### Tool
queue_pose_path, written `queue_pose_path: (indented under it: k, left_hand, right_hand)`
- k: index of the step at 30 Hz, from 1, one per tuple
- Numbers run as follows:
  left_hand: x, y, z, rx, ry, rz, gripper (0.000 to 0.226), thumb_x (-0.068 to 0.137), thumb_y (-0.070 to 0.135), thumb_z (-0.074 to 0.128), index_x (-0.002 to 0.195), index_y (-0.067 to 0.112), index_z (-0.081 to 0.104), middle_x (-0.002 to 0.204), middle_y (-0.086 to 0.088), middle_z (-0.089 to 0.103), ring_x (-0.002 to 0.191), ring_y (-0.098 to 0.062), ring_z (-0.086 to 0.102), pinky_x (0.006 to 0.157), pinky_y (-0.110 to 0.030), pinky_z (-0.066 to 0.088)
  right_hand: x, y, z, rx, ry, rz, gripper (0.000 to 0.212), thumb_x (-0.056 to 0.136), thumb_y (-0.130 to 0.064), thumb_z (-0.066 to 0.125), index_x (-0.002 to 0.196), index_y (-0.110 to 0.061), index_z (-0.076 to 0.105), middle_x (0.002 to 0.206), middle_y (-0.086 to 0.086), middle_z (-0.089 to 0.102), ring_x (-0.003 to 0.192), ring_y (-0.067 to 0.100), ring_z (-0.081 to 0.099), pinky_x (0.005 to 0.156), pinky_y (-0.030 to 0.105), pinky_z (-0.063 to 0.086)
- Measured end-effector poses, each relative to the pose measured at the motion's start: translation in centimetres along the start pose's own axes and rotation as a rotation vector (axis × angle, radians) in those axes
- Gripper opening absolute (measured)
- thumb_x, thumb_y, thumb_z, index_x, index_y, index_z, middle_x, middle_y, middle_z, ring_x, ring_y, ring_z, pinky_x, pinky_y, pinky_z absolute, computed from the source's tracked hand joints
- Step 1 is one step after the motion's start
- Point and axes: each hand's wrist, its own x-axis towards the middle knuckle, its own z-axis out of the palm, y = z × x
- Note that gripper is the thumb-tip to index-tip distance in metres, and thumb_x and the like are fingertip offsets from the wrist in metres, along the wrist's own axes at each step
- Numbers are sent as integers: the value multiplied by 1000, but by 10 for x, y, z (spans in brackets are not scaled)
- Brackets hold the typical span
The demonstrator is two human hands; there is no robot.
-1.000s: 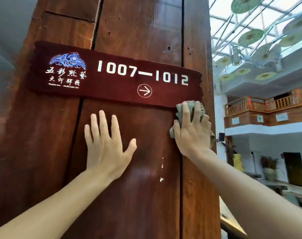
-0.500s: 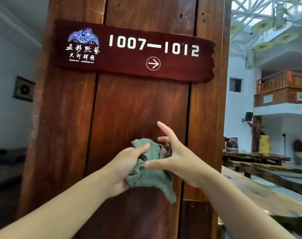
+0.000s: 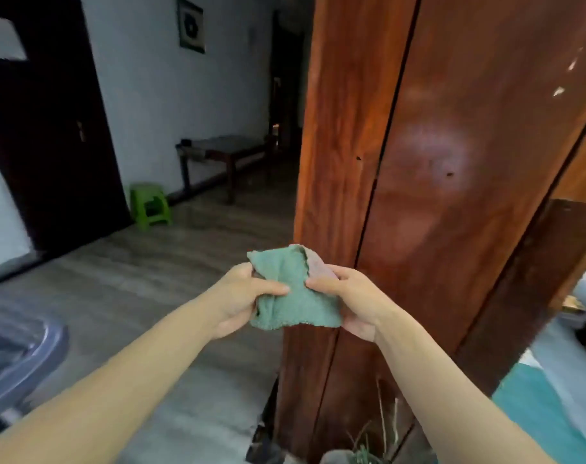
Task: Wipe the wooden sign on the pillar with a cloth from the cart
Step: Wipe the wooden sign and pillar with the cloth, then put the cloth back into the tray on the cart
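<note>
Fold the green cloth (image 3: 293, 296) flat, left hand (image 3: 241, 296) and right hand (image 3: 352, 299) both pinching its edges, clear of the wooden pillar (image 3: 452, 162).

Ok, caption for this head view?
Both hands, left hand and right hand, hold a green terry cloth before the reddish wooden pillar.

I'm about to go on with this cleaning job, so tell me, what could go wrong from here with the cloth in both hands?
1. The left hand and right hand pinch the green cloth only at its edges, so it could slip and drop to the floor.
2. The sign is out of view, so a wipe started without looking up may land on the bare pillar instead.
</note>
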Motion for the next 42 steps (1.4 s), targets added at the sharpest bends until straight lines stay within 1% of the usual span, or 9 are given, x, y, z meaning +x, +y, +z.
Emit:
queue_pose_path:
  k: [7, 12, 16, 21, 27, 30, 33, 39, 42]
  left_hand:
    - [-126, -97, -128, -254, 346, -134, 34, 96, 10, 52, 128, 10, 63, 124, -13, 74, 113, -30, 70, 102, -55, 50]
    - [-196, -124, -178, -375, 515, -99, 29, 98, 14, 53, 125, 17, 63, 119, -7, 76, 104, -22, 75, 79, -37, 60]
    - [-237, -143, -206, -490, 604, -71, 27, 98, 9, 54, 121, 17, 66, 116, -9, 77, 100, -26, 76, 66, -36, 62]
    - [-272, -169, -244, -616, 730, -21, 25, 92, 2, 60, 106, 12, 78, 116, -16, 76, 101, -30, 75, 75, -42, 63]
    - [-283, -175, -307, -666, 1005, -25, 49, 84, -6, 68, 131, 0, 58, 127, -27, 67, 93, -34, 74, 68, -42, 61]
    - [-280, -162, -337, -678, 1112, 20, 64, 82, -11, 67, 140, 12, 51, 125, -15, 68, 93, -30, 73, 73, -44, 60]
    - [-282, -156, -361, -700, 1183, 86, 65, 80, -11, 67, 133, 25, 58, 125, -7, 69, 97, -30, 73, 77, -46, 60]
    - [-297, -165, -386, -445, 1366, 3, 48, 79, -17, 68, 118, 11, 69, 103, -14, 69, 86, -28, 69, 87, -51, 57]
    - [-313, -165, -407, -233, 1442, -87, 47, 76, -18, 72, 114, 11, 70, 100, -13, 69, 88, -27, 66, 87, -49, 56]
  right_hand:
    - [14, 122, 144, 298, 8, 292, 34, 104, -29, 50, 125, -18, 74, 124, 6, 75, 119, 28, 68, 87, 39, 56]
    - [18, 167, 221, 279, -150, 466, 45, 97, -44, 58, 128, -14, 71, 126, 12, 74, 120, 32, 67, 88, 40, 57]
    - [28, 186, 269, 208, -378, 480, 38, 86, -22, 74, 122, -11, 72, 116, 12, 77, 98, 23, 76, 74, 32, 62]
    - [56, 221, 332, 132, -406, 593, 41, 81, -17, 77, 117, 2, 71, 113, 21, 75, 88, 27, 76, 66, 31, 61]
    - [109, 249, 401, 189, -494, 634, 60, 71, -5, 83, 126, 5, 62, 112, 24, 77, 91, 32, 78, 65, 35, 63]
    - [145, 250, 430, 179, -553, 588, 54, 77, 4, 79, 126, -12, 60, 121, 22, 74, 93, 30, 78, 65, 35, 63]
    - [182, 248, 450, 196, -658, 568, 92, 77, 11, 78, 136, -49, 41, 130, 13, 71, 101, 28, 77, 67, 37, 63]
    - [226, 248, 496, -78, -1010, 514, 57, 75, 22, 72, 125, -5, 69, 122, 25, 73, 97, 29, 73, 82, 38, 63]
    - [240, 250, 526, -285, -1079, 447, 51, 76, 21, 73, 120, -3, 70, 99, 16, 78, 72, 16, 74, 55, 21, 58]
